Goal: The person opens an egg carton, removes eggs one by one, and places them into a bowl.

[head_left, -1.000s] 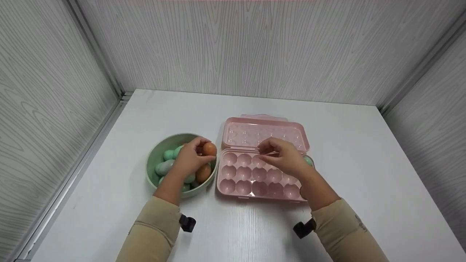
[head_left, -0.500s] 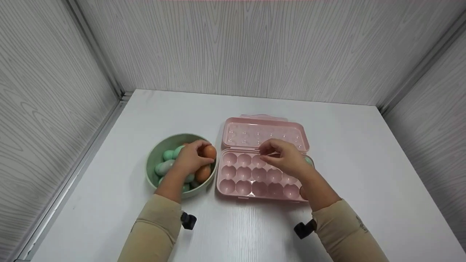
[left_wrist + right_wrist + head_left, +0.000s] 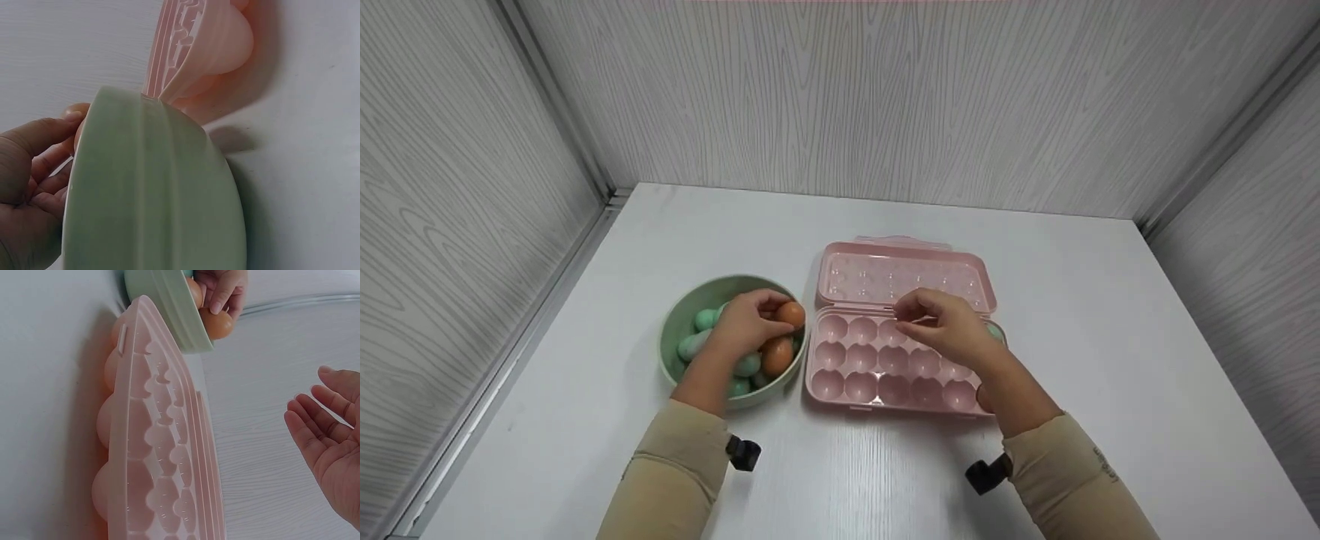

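At the right rim of the green bowl [image 3: 666,349], my left hand [image 3: 744,324] pinches a brown egg [image 3: 791,314] between thumb and fingers. A second brown egg [image 3: 777,357] and several pale green eggs [image 3: 706,319] lie in the bowl, some hidden under that hand. To its right stands a pink egg carton [image 3: 877,371] with its lid laid back. My right hand [image 3: 941,324] hovers over the carton's right half, holding nothing; in the right wrist view its fingers are loosely extended. The left wrist view shows mostly the bowl's outer wall, with the egg barely peeking past it.
A green egg [image 3: 996,331] sits in the carton's right end, and a brown one [image 3: 984,399] is partly hidden by the right forearm. The carton's lid [image 3: 907,274] lies behind its tray. Grey wood-grain panels [image 3: 840,97] enclose the white table [image 3: 1057,300].
My left hand and the brown egg it holds have sunk slightly toward the bowl's rim. The right hand has stayed nearly in place over the carton.
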### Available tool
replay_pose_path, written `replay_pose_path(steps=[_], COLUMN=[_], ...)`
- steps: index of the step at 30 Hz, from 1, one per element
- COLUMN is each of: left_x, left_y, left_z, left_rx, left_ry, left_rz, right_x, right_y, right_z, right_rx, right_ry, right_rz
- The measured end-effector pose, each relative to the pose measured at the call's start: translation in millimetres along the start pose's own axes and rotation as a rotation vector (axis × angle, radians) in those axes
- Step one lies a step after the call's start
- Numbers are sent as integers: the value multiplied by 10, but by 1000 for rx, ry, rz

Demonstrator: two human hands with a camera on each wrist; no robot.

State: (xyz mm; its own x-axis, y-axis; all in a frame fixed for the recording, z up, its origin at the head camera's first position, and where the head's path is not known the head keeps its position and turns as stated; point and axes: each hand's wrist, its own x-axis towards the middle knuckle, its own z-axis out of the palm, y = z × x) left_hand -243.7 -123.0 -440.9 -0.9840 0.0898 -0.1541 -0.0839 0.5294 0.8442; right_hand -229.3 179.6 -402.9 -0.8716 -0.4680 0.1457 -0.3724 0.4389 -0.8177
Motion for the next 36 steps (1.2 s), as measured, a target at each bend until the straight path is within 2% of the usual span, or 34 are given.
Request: replay_pose_path(steps=[4,10,22,28,30,34,36], left_x=[-11,-27,-70,-100,-109,-141,-160], left_y=[-5,-32,-66,17,63,147,180], left_z=[-32,-77,-136,-148,-134,-74,-35], left_rx=[-6,-31,-97,-165,-185,-211,-216], left_ry=[-8,-27,-9,-10,-18,-28,-35], left_rz=[-4,28,-12,-12,7,47,66], right_x=[-7,0,-33,-77,-102,-192,-268], right_y=[3,29,104,172,208,258,214], right_z=[3,-8,-71,-198,-250,-351,-400], right_rx=[0,-8,5,-3,-15,-47,-64], right_ry=[1,0,24,43,53,57,47], right_rz=[2,2,75,66,72,115,144])
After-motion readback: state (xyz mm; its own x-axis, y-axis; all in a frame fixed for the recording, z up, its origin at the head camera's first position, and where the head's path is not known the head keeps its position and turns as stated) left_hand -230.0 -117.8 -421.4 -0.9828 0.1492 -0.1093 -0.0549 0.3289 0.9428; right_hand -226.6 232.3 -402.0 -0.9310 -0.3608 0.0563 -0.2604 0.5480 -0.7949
